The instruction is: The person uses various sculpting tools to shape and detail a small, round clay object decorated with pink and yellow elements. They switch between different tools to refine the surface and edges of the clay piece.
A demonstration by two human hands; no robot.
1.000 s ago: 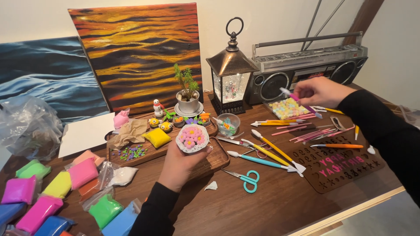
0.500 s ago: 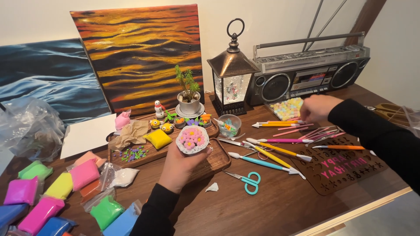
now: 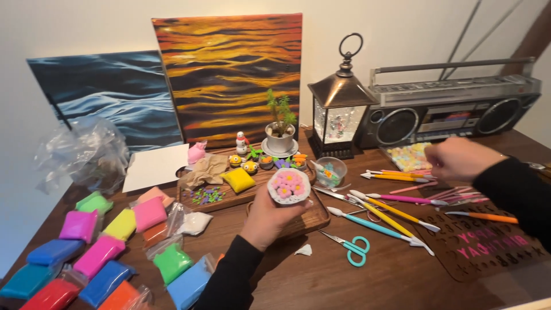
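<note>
My left hand (image 3: 268, 217) is shut on a round white clay piece topped with pink flowers (image 3: 288, 185), holding it up over the wooden tray (image 3: 313, 221). Off to the right, my right hand (image 3: 459, 159) hovers blurred above the row of pink, yellow and blue sculpting tools (image 3: 390, 209). Its fingers are curled, and I cannot tell whether anything is in them. A tray of pastel beads (image 3: 408, 156) lies just left of that hand, in front of the boombox (image 3: 453, 109).
Several bags of coloured clay (image 3: 103, 241) cover the left of the table, beside a crumpled plastic bag (image 3: 86, 155). Teal scissors (image 3: 354, 250) and a brown stencil board (image 3: 488, 247) lie near the front. A lantern (image 3: 340, 109), potted plant (image 3: 280, 129), small figures and two paintings stand behind.
My right hand has pulled back from the bead tray by the boombox and moved right, toward me. My left hand keeps the flower piece in the same place.
</note>
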